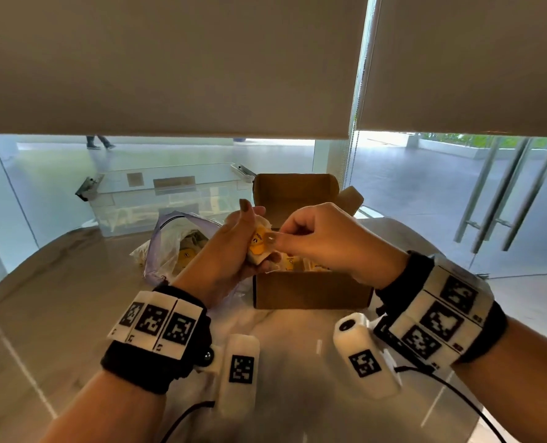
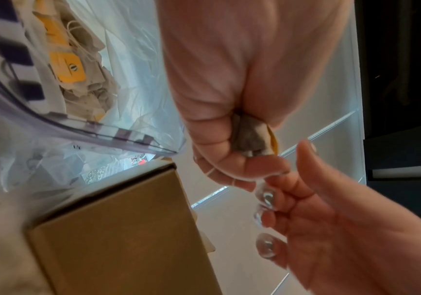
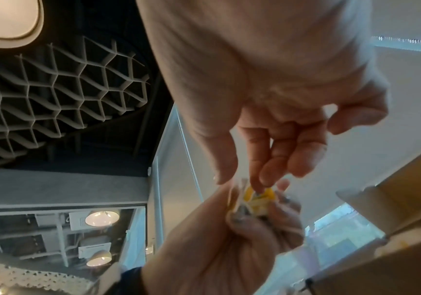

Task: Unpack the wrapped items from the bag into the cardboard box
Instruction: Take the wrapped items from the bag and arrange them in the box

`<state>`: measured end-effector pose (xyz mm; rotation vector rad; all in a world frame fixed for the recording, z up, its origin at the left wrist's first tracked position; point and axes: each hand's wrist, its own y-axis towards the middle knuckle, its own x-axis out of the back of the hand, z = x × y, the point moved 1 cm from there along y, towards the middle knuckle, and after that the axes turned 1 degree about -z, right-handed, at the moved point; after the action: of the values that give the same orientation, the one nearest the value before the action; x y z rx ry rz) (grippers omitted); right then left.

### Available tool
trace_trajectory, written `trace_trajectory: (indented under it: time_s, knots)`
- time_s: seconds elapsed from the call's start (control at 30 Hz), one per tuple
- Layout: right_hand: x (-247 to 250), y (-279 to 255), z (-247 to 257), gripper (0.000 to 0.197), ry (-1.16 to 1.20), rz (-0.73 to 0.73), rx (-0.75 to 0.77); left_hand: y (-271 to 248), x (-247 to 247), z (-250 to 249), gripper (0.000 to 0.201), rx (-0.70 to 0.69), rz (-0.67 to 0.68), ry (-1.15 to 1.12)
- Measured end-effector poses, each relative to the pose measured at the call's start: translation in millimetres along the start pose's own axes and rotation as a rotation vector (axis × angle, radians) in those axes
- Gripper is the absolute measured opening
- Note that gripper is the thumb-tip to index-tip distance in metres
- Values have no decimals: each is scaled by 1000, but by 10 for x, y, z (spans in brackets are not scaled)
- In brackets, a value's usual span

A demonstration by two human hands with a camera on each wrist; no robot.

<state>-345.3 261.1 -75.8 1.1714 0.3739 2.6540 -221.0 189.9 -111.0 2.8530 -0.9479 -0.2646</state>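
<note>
1. Cardboard box point(image 1: 310, 290) sits open at table centre, plastic bag point(image 1: 166, 241) just left of it. Above the box's near-left corner, the left hand point(image 1: 227, 251) is clenched round a yellow-and-white wrapped item point(image 1: 259, 243); the right hand point(image 1: 323, 238) pinches its top.
2. Left wrist view: more wrapped items point(image 2: 65, 65) remain inside the bag.
3. Right wrist view: fingertips point(image 3: 257, 187) meet the yellow label. It looks light, soft and crinkly — probably best held by the body, since pinched paper may tear.

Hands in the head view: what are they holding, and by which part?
The left hand grips a small bunch of wrapped items around their lower ends; the right hand pinches a yellow tag at the top.
</note>
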Motion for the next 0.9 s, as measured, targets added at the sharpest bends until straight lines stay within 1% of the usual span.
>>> trace_trajectory:
  time_s: [0.07, 0.17, 0.23, 0.37, 0.43, 0.53, 0.6, 0.67, 0.73, 0.77, 0.83, 0.9]
  knots:
    - [-74, 18, 5, 21, 55, 8, -42, 6, -29, 25, 49, -6, 7, -11]
    - [-126, 38, -1, 17, 188, -13, -69, 16, -53, 49, 36, 2, 14, -37]
    - [-107, 55, -8, 14, 222, -47, -81, 28, -39, 57, 31, -5, 2, -39]
    - [-23, 67, -41, 12, 265, -105, -103, 68, 0, 75, 35, -16, -59, -40]
    - [21, 45, -48, 16, 256, -104, -96, 71, 5, 74, 32, -16, -92, -71]
    - [86, 20, -66, 26, 181, -129, -61, 80, 23, 66, 25, -32, -163, -116]
    - [123, 20, -72, 25, 168, -156, -57, 89, 47, 59, 23, -38, -208, -120]
    - [164, 41, -87, 17, 169, -189, -65, 90, 61, 48, 19, -56, -223, -95]
    - [213, 58, -84, 10, 178, -216, -85, 79, 61, 39, 16, -70, -198, -33]
    - [241, 60, -79, 7, 189, -217, -96, 70, 55, 36, 18, -74, -172, 8]
    - [285, 60, -57, 6, 215, -181, -120, 52, 43, 39, 21, -78, -106, 102]
    - [311, 56, -32, 7, 237, -131, -132, 21, 7, 35, 16, -92, -29, 186]
